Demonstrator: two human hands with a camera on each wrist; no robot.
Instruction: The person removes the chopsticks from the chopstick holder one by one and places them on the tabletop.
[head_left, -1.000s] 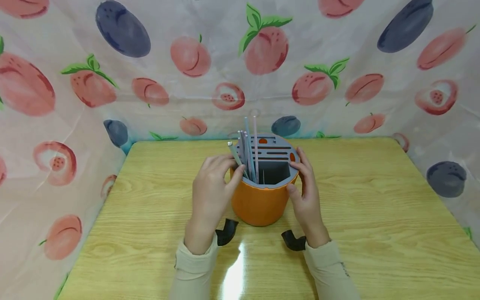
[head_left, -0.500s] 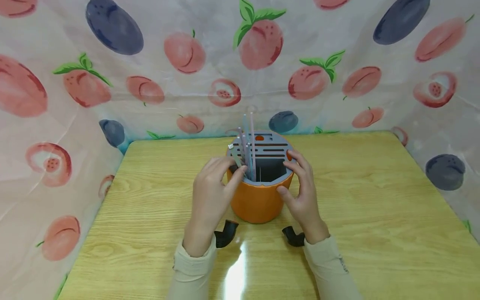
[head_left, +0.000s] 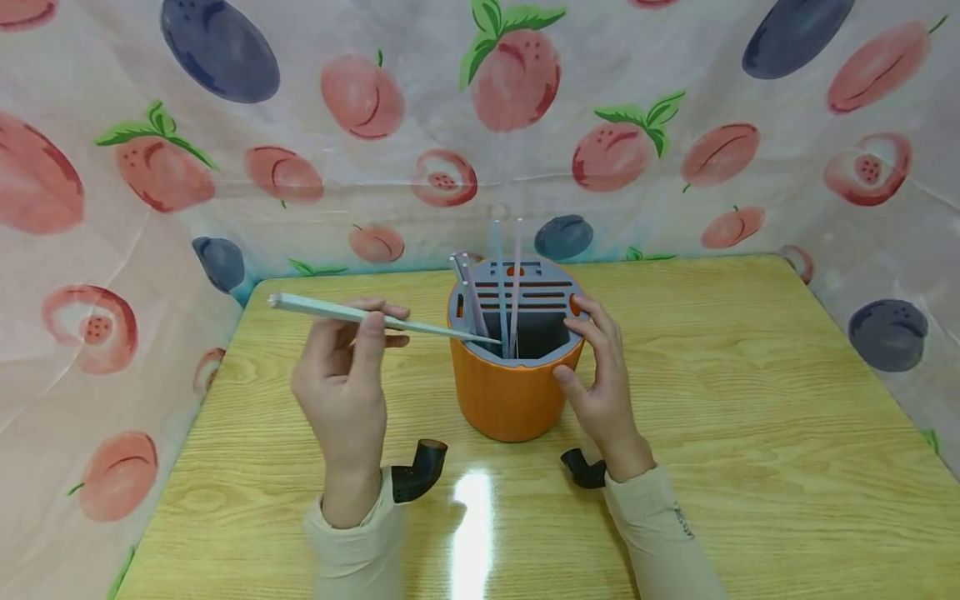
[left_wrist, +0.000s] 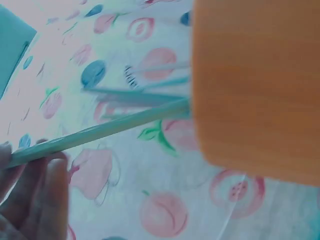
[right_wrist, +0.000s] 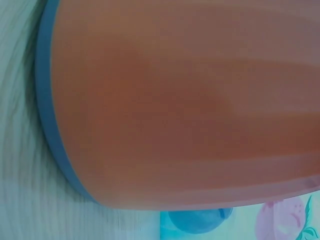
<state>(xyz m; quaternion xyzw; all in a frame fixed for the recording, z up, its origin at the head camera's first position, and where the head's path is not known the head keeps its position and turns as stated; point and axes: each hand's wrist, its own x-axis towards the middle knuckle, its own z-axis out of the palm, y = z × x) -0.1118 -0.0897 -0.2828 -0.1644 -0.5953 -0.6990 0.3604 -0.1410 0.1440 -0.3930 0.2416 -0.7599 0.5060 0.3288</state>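
My left hand (head_left: pixel 341 400) pinches a pale green chopstick (head_left: pixel 322 309) near its thick end. The chopstick slants low to the right, its thin tip over the opening of an orange knife and utensil holder (head_left: pixel 510 400). In the left wrist view, the chopstick (left_wrist: pixel 115 126) runs from my fingertips to the holder's rim; whether it is one or a pair, I cannot tell. My right hand (head_left: pixel 603 392) grips the holder's right rim, thumb in front. Pink (head_left: pixel 515 283) and other pastel chopsticks stand inside. The holder's orange wall (right_wrist: pixel 175 110) fills the right wrist view, hiding the right fingers.
The holder stands on a wood-grain table (head_left: pixel 712 400); its grey slotted top (head_left: pixel 521 287) has several narrow slots. A fruit-print cloth (head_left: pixel 420 108) hangs behind and at both sides. Black curved pieces (head_left: pixel 422 471) sit at both wrists.
My left hand has moved left from the holder, drawing the green chopstick up and tilting it nearly flat. Other chopsticks inside have shifted their lean. My right hand stays on the rim.
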